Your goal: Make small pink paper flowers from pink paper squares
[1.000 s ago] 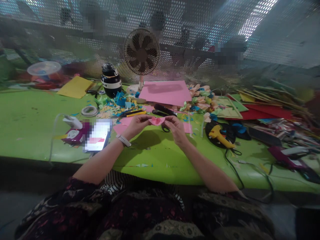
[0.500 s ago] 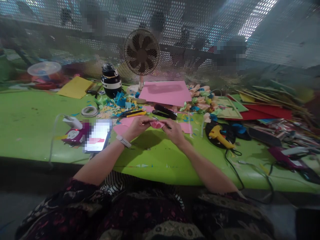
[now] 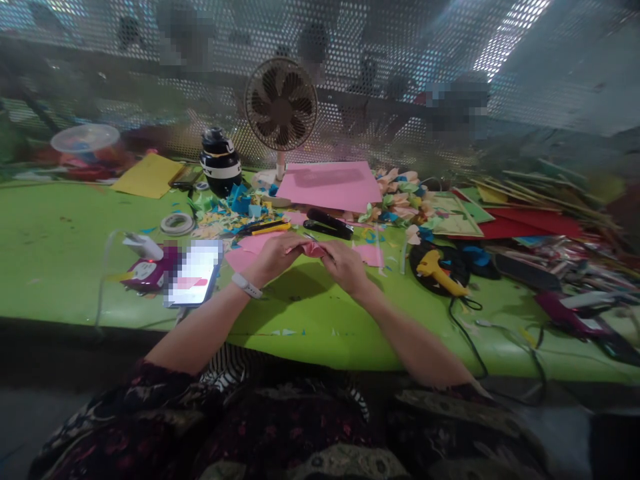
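Note:
Between my two hands is a small folded piece of pink paper (image 3: 313, 249), held above the green table (image 3: 310, 337). My left hand (image 3: 279, 257) pinches its left side, with a white band on that wrist. From the right, my right hand (image 3: 345, 262) grips the other edge with thumb and fingers closed. Some fingertips are hidden behind the paper. Just beyond the hands lie a black stapler (image 3: 329, 225) and a yellow cutter (image 3: 271, 227). Flat pink paper pieces (image 3: 245, 255) lie beside my left hand.
A phone (image 3: 195, 273) lies left of my forearm, beside a purple power box (image 3: 153, 270). A yellow glue gun (image 3: 440, 272) rests at right. Behind stand a fan (image 3: 281, 107), a dark jar (image 3: 220, 163), a pink sheet (image 3: 330, 183) and paper scraps (image 3: 225, 217).
The pink paper has tilted and bunched between my fingers. My left hand has curled further over its edge, while my right hand has shifted slightly. The view has moved a little.

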The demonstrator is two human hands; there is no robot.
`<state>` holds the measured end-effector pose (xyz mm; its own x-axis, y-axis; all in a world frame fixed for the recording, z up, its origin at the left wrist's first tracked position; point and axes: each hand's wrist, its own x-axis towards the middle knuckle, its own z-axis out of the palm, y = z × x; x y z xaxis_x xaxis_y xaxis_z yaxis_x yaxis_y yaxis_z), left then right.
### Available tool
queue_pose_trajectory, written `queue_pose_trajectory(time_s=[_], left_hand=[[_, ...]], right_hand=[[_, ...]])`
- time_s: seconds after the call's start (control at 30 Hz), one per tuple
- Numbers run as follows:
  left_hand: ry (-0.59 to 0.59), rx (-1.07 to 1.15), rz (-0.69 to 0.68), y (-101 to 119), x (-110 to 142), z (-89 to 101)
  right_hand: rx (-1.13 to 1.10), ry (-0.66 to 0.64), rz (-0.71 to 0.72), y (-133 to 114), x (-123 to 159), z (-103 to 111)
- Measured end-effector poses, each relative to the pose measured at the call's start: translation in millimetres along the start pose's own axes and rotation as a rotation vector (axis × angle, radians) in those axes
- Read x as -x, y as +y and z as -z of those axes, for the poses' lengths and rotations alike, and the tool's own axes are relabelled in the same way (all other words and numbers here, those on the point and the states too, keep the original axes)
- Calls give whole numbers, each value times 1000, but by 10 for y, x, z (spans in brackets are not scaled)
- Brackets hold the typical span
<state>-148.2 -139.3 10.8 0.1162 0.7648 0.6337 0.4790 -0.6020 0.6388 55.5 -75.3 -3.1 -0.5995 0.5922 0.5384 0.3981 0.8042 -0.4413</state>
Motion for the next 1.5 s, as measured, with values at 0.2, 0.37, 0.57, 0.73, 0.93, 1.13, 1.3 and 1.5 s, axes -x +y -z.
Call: queue_pose_trajectory(time_s=[0.2, 0.37, 0.57, 0.73, 0.93, 1.13, 1.3, 1.5], left_hand=[[-16, -110, 31, 34, 37, -52], [16, -213, 141, 57, 106, -170], [-48, -174, 188, 61, 178, -370], [-94, -271, 110, -51, 298, -570], [-104, -424, 83, -61, 306, -596], [-100, -251, 133, -57, 83, -214], [-55, -181, 152, -64, 50, -88], [-3, -107, 181, -41, 34, -116]], right_hand=[[52, 13, -14, -26, 10, -49], [-184, 28, -146, -130, 11, -70], [-396, 39, -290, -193, -2, -90], [-720, -100, -291, -249, -36, -124], [-956, -224, -325, -321, -61, -66], [-761, -201, -393, -274, -125, 56], [-679, -225, -353, -210, -85, 8], [-586, -30, -451, -92, -77, -4]])
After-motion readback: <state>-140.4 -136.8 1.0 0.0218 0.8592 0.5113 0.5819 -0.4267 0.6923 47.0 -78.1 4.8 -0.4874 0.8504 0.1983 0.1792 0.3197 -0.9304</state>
